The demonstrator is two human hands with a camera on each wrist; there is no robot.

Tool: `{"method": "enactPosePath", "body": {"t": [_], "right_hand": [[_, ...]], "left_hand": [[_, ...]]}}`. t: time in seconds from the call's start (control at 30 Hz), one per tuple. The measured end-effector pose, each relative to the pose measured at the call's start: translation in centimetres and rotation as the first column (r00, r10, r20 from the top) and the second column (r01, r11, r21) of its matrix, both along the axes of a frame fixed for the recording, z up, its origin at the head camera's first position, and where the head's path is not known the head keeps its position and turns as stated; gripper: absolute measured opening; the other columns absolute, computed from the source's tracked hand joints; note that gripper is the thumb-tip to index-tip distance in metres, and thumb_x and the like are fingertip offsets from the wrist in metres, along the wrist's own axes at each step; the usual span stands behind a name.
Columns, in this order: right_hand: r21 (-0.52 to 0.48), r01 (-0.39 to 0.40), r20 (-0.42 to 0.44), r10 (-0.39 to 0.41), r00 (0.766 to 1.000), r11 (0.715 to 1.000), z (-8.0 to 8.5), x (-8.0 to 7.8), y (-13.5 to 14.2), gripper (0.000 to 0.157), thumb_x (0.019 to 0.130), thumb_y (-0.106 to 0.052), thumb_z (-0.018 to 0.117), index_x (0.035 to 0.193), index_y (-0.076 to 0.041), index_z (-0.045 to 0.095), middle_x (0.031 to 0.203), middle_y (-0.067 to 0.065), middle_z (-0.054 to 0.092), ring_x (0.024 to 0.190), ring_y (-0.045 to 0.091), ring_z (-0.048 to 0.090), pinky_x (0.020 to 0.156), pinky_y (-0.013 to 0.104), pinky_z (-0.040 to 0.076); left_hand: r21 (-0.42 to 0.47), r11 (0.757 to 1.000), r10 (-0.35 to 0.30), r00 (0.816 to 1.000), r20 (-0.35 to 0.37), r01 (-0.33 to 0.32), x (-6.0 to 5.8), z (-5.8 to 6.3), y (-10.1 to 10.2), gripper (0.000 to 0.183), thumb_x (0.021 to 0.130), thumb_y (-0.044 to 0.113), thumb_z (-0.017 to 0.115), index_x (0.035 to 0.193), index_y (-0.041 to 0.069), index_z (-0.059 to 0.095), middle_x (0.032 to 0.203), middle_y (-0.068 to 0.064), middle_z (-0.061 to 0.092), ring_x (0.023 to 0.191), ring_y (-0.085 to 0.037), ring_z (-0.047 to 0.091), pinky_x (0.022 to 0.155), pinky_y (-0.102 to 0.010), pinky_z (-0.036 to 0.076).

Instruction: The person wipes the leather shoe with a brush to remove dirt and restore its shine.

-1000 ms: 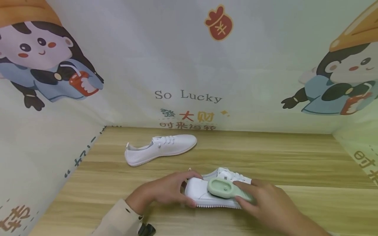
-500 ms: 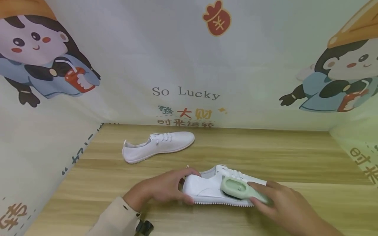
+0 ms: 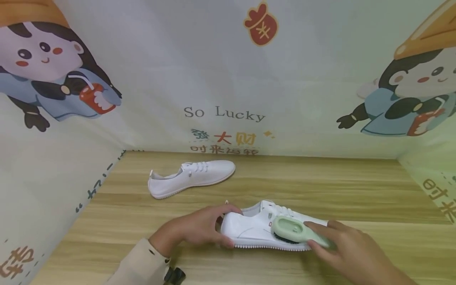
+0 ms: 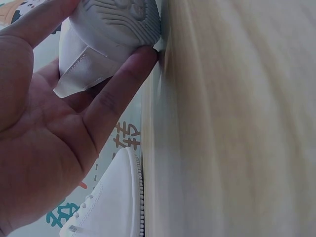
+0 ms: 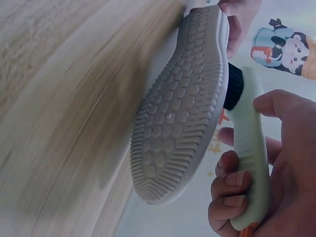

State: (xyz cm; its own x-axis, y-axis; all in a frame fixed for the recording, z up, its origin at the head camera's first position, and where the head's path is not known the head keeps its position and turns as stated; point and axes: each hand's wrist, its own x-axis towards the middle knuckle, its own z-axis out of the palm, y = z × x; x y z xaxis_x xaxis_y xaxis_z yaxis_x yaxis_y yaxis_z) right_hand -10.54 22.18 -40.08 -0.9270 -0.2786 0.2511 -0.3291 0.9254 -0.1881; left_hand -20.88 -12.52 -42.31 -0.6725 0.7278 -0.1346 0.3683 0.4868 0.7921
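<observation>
A white lace-up shoe (image 3: pixel 249 227) is tilted with its side facing up, toe to the right. My left hand (image 3: pixel 199 225) grips its heel; in the left wrist view thumb and fingers wrap the heel (image 4: pixel 106 49). My right hand (image 3: pixel 345 245) holds a pale green brush (image 3: pixel 290 229) by the handle, its dark bristles (image 5: pixel 234 86) against the shoe's side. The right wrist view shows the shoe's patterned sole (image 5: pixel 177 108) and fingers curled round the brush handle (image 5: pixel 252 163).
The other white shoe (image 3: pixel 192 178) stands farther back on the wood-grain table (image 3: pixel 320 186), toe to the right. Printed cloth walls (image 3: pixel 303 79) enclose the table at the back and on both sides. A small black object (image 3: pixel 175 276) sits by the left sleeve.
The brush in my right hand has slid rightward along the shoe's side, from near the heel toward the toe. My left hand keeps its hold on the heel. The view shifted slightly.
</observation>
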Motion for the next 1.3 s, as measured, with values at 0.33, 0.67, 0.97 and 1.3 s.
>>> {"method": "enactPosePath", "body": {"t": [0.33, 0.67, 0.97, 1.3], "right_hand": [[0.011, -0.044, -0.083, 0.045, 0.996, 0.999, -0.3, -0.3, -2.3, 0.038, 0.085, -0.041, 0.076, 0.122, -0.031, 0.072, 0.095, 0.004, 0.071, 0.076, 0.018, 0.069, 0.065, 0.039, 0.056], [0.031, -0.138, -0.155, 0.141, 0.978, 0.990, -0.2, -1.5, -5.7, 0.038, 0.087, -0.045, 0.074, 0.122, -0.032, 0.071, 0.088, -0.009, 0.064, 0.067, 0.003, 0.059, 0.061, 0.028, 0.051], [0.020, -0.224, -0.144, 0.224, 0.964, 0.974, 0.0, -2.2, -7.9, 0.037, 0.091, -0.047, 0.069, 0.123, -0.028, 0.071, 0.086, -0.009, 0.062, 0.066, 0.005, 0.057, 0.059, 0.028, 0.049], [0.036, -0.197, -0.130, 0.200, 0.971, 0.980, 0.1, -2.1, -8.0, 0.038, 0.090, -0.050, 0.069, 0.123, -0.031, 0.071, 0.085, -0.011, 0.061, 0.065, 0.002, 0.053, 0.057, 0.026, 0.047]], "left_hand": [[0.009, 1.000, 0.009, 1.000, 0.022, -0.009, 0.0, -0.2, 0.0, 0.061, 0.077, 0.027, 0.087, 0.129, 0.028, 0.056, 0.124, 0.009, 0.059, 0.110, -0.015, 0.056, 0.100, -0.033, 0.043], [0.007, 1.000, 0.004, 1.000, 0.026, -0.004, -0.1, -0.2, -0.2, 0.061, 0.078, 0.029, 0.086, 0.130, 0.030, 0.055, 0.126, 0.008, 0.059, 0.109, -0.013, 0.057, 0.097, -0.033, 0.046], [0.003, 1.000, -0.006, 1.000, 0.018, 0.006, -0.1, -0.3, -0.2, 0.061, 0.078, 0.030, 0.087, 0.130, 0.031, 0.055, 0.123, 0.013, 0.061, 0.113, -0.010, 0.057, 0.102, -0.032, 0.044], [-0.003, 1.000, 0.000, 1.000, 0.026, 0.000, -0.3, -0.2, -0.2, 0.060, 0.078, 0.031, 0.087, 0.128, 0.034, 0.055, 0.124, 0.012, 0.060, 0.113, -0.011, 0.057, 0.101, -0.032, 0.044]]}}
